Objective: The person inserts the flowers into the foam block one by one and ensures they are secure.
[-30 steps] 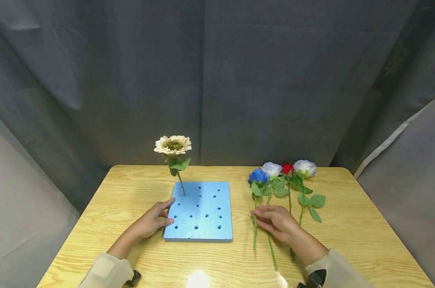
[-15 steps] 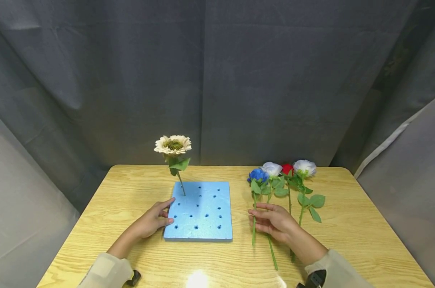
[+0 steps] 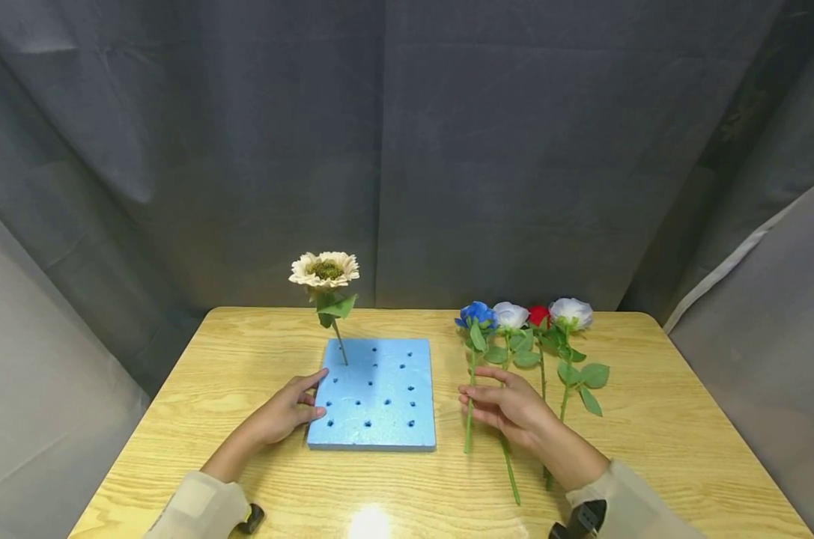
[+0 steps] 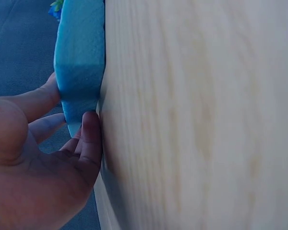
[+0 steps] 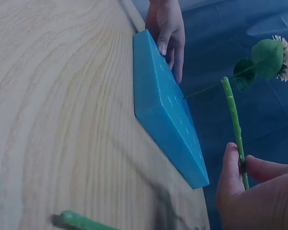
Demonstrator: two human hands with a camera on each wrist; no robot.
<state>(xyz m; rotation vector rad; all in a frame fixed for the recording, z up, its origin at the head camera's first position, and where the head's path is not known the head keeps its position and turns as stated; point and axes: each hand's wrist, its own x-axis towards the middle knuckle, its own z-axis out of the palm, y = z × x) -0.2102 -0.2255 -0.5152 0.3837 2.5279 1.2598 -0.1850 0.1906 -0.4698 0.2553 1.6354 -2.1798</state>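
My left hand (image 3: 278, 414) grips the left edge of a blue foam board (image 3: 389, 374) dotted with small holes. Its thumb and a finger reach onto the top face, and in the left wrist view other fingers curl against the board's side. Upright near the board's back left stands a cream daisy-like flower (image 3: 324, 271), its stem in a hole. My right hand (image 3: 514, 408) pinches the green stem of a blue rose (image 3: 477, 314) between thumb and fingers. The right wrist view has the stem's lower end (image 5: 233, 105) raised off the wooden table.
Two whitish roses (image 3: 511, 315) (image 3: 571, 313) and a red rose (image 3: 538, 316) lie to the right on the table (image 3: 663, 449), stems toward the front. The right forearm passes over some stems. A dark curtain (image 3: 501, 165) hangs behind.
The right hand has lifted the blue rose and shifted it slightly left and away from the front, apart from the other stems. The left hand and foam board stay put.
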